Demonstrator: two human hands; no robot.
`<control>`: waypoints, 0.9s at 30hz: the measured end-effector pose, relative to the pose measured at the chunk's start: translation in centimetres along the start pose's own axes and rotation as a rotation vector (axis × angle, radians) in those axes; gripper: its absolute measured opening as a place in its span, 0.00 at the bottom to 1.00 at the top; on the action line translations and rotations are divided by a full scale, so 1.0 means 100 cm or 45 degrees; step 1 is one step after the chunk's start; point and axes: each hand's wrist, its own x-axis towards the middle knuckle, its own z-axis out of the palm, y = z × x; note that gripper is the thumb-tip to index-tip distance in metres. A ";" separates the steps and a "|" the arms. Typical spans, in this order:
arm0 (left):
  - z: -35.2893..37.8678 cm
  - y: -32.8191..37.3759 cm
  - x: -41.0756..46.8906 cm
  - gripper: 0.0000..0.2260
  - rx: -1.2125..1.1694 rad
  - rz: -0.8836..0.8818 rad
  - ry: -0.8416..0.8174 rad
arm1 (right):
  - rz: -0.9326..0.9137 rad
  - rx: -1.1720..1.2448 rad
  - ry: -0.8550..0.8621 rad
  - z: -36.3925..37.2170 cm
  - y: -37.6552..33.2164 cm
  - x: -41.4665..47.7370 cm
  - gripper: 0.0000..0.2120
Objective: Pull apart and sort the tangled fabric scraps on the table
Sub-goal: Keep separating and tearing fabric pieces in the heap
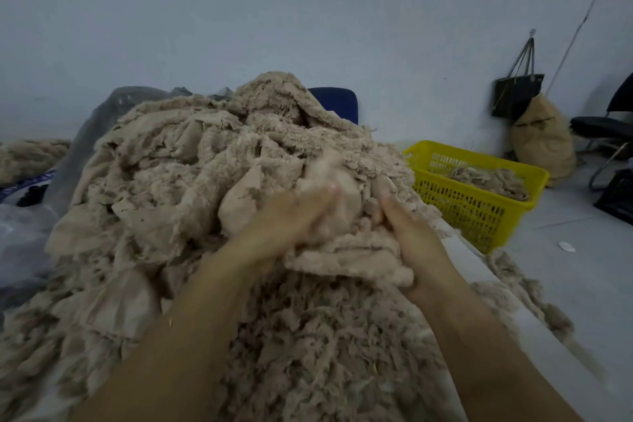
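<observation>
Heaped high over the desk (534,346) and hiding most of it, tangled beige fabric scraps (191,181), with left hand (291,219) and right hand (411,236) close together gripping one fleecy clump (346,250); off right, a yellow basket (479,161) holding a few scraps, then a brown sack (544,144) under a hanging black bag (517,96).

Blurry left fingers (325,197) amid scraps (178,181)

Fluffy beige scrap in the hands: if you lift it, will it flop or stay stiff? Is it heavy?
Probably floppy: the fluffy beige scrap folds and sags around the right hand gripping it. Likely light for its size, being thin and fleecy. It may snag rather than slide: its frayed edges lie tangled in the pile below.
</observation>
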 end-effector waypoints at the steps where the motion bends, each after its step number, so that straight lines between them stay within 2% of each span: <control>1: 0.004 -0.001 -0.002 0.16 0.238 0.038 -0.206 | -0.011 0.060 0.046 0.000 -0.004 0.002 0.22; 3: 0.007 -0.004 -0.003 0.16 0.422 0.025 -0.465 | -0.101 -0.065 0.115 -0.001 -0.006 0.009 0.24; 4: 0.007 -0.005 -0.003 0.14 0.369 0.004 -0.464 | -0.164 -0.149 0.148 -0.002 -0.006 0.012 0.25; 6: 0.004 -0.010 0.000 0.12 0.133 -0.027 -0.241 | -0.265 -0.284 0.184 -0.004 -0.006 0.013 0.26; 8: -0.002 -0.016 0.004 0.17 -0.086 -0.069 -0.070 | -0.283 -0.426 0.152 -0.008 -0.002 0.011 0.25; 10: -0.007 -0.018 0.005 0.25 -0.206 -0.075 -0.004 | -0.222 -0.623 0.073 -0.010 0.003 0.007 0.24; 12: -0.008 -0.019 0.006 0.30 -0.327 -0.096 0.008 | -0.207 -0.754 0.072 -0.012 0.010 0.007 0.33; 13: -0.007 -0.019 0.006 0.28 -0.382 -0.107 0.012 | -0.237 -0.770 0.109 -0.013 0.012 0.007 0.36; 15: -0.008 -0.021 0.004 0.20 -0.506 -0.119 0.031 | -0.310 -0.747 0.209 -0.017 0.011 0.009 0.30; 17: -0.020 -0.023 0.006 0.12 -0.793 -0.151 0.134 | -0.331 -0.706 0.363 -0.035 0.010 0.011 0.30; 19: -0.040 -0.020 0.008 0.10 -1.003 -0.156 0.253 | -0.300 -0.704 0.532 -0.056 0.012 0.011 0.31; 20: -0.045 -0.017 0.008 0.11 -0.926 -0.163 0.314 | -0.277 -0.755 0.517 -0.061 0.011 0.010 0.31; 22: -0.039 -0.013 0.013 0.20 -0.615 -0.152 0.361 | -0.187 -0.854 0.188 -0.050 0.010 0.007 0.33; 24: -0.020 -0.006 0.013 0.21 -0.340 -0.097 0.221 | -0.103 -0.805 -0.168 -0.023 0.010 0.002 0.31; 25: -0.009 -0.006 0.012 0.22 -0.258 -0.060 0.106 | -0.109 -0.776 -0.264 -0.009 0.010 0.002 0.30; 26: 0.002 -0.003 0.008 0.26 -0.235 -0.063 -0.004 | -0.159 -0.780 -0.304 0.000 0.011 0.001 0.28; 27: 0.012 -0.002 0.005 0.35 -0.244 -0.087 -0.094 | -0.203 -0.822 -0.278 0.006 0.016 0.004 0.25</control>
